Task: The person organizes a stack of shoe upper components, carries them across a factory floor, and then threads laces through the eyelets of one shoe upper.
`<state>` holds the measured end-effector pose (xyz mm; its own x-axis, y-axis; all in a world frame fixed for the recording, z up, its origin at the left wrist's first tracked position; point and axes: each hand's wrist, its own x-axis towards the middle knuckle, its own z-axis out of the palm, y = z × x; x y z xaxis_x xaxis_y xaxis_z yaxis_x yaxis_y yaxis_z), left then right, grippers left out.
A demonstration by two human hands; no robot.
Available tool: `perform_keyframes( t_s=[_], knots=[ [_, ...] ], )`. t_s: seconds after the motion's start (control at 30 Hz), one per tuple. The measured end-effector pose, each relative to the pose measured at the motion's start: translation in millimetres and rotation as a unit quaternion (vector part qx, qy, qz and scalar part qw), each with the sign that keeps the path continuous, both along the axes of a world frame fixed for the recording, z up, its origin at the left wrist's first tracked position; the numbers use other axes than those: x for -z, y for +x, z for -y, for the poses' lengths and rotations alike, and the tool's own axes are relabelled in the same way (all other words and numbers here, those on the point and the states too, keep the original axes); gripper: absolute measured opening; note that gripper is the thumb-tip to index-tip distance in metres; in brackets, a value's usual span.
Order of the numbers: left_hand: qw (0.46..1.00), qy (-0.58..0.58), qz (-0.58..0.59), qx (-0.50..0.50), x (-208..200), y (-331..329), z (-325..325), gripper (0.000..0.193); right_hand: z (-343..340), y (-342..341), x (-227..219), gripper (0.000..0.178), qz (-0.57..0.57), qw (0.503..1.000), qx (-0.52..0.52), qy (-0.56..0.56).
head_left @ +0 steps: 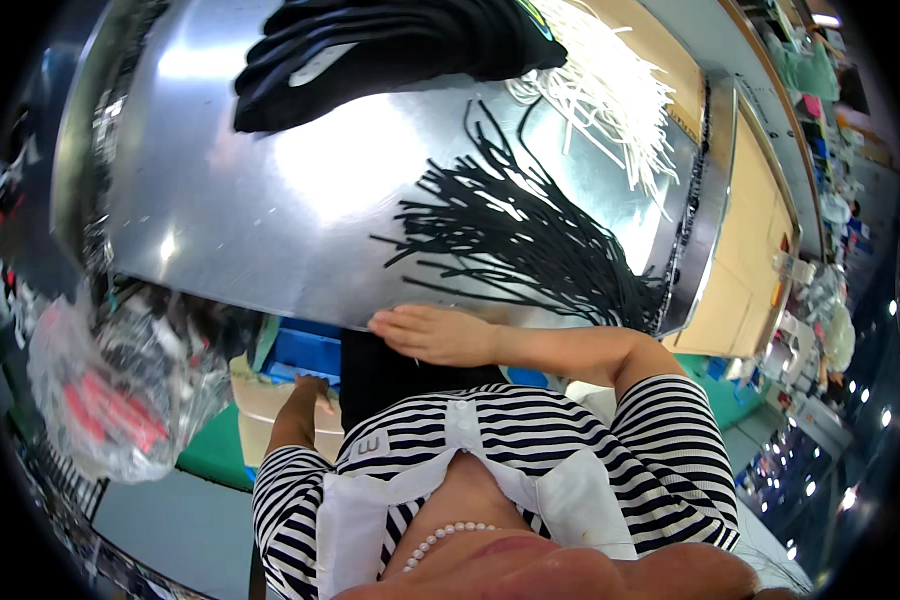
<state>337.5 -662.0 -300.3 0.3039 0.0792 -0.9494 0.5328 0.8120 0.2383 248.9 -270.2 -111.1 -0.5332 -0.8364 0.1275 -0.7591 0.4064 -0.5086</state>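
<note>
My right hand (432, 335) lies along the near edge of a shiny metal table (240, 225), its fingers stretched out flat with nothing in them. Just beyond it, a loose bundle of black cords (530, 235) fans out across the right half of the tabletop. My left hand (315, 390) hangs low at my left side, below table height, beside a blue bin (305, 348). Its fingers are mostly hidden, so its grip does not show. Folded black fabric pieces (390, 50) lie stacked at the far side. To their right spreads a heap of white cords (610, 90).
Brown cardboard (745, 240) stands past the table's right edge. A clear plastic bag (105, 400) with red things inside hangs below the table at left. A beige seat or box (255, 405) is beside my left arm, above a green floor (215, 450).
</note>
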Motion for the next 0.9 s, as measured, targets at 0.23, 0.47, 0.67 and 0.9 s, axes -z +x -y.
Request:
perform_keyframes(
  t_s=[0.23,0.47,0.67,0.9],
  knots=[
    [0.996,0.064,0.053,-0.012,-0.1,-82.2,-36.4,0.072,7.9,-4.1,7.6,0.050,0.087,0.994,0.064,-0.033],
    [0.987,0.132,0.077,-0.044,-57.7,-194.9,-56.4,0.059,-0.2,6.1,27.2,0.060,0.298,0.949,0.040,-0.092],
    [0.979,0.167,0.105,-0.045,-116.8,-267.7,-46.2,0.048,6.0,12.7,17.7,0.052,0.378,0.912,0.102,-0.121],
    [0.961,0.215,0.171,-0.027,-159.0,-312.3,-0.9,0.035,0.3,5.6,7.5,0.054,0.347,0.936,0.064,-0.019]
  ],
)
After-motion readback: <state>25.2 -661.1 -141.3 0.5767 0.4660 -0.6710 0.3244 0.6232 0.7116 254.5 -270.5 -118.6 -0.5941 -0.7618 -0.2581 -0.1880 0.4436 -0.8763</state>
